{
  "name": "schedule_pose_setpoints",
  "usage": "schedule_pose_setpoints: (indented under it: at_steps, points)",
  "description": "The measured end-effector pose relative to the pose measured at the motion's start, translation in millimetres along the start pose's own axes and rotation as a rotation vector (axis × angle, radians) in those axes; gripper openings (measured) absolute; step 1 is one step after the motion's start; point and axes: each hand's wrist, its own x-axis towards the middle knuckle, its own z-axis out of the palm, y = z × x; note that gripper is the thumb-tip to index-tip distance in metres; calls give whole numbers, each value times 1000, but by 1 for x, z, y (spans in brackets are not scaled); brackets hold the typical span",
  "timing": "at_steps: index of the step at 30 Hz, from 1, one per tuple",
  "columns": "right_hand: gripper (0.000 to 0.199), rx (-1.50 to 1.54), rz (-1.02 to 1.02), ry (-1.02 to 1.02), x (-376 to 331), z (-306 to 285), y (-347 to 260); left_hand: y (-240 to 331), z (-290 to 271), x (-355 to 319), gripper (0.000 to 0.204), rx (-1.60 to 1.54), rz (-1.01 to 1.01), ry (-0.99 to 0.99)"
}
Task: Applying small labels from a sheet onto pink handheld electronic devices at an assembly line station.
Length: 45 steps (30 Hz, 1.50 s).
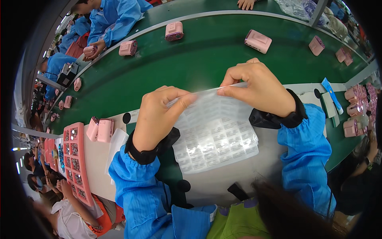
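Note:
Between my two hands hangs a sheet of printed labels, whitish and glossy, with rows of small rectangles. My left hand pinches its upper edge between thumb and forefinger. A short way to the right, my right hand pinches the same edge. The sheet's top part is blurred and bends away, and more than one layer seems to lie together at its right side. Below it shows a pale grey work surface. Black straps with dark boxy devices sit on both my wrists, over blue sleeves.
Beyond my hands runs a green conveyor belt with several pink devices, one being a pink device. A pink compartment tray of small parts stands at left. Stacked pink units and a blue tube lie at right. Co-workers sit nearby.

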Motion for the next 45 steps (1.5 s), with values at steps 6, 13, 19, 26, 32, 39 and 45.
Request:
schedule_pose_setpoints:
  at_steps: [6, 13, 19, 26, 32, 39, 45]
  points:
    - [12, -108, -84, -42, -1, -2, -2, -2, -6, -2, 19, -141, -104, -100]
    - [10, 17, -253, 252, 5, 5, 4, 3, -1, -1, 19, -262, -173, -67]
    - [9, 6, -318, 242, -1, -2, -3, -5, 2, -3, 19, -530, -291, -163]
    - [5, 242, -288, -64, -19, -56, -8, -31, 13, -7, 48, -81, -121, -348]
    - [3, 353, -63, 79, -23, -70, -6, -94, 47, 155, 82, 709, 87, 342]
    - [3, 466, -6, 130, -18, -75, -2, -207, 68, 290, 72, 795, 272, 162]
    - [4, 554, -51, 289, -23, -72, 10, -143, 46, 263, 50, 201, -190, 79]
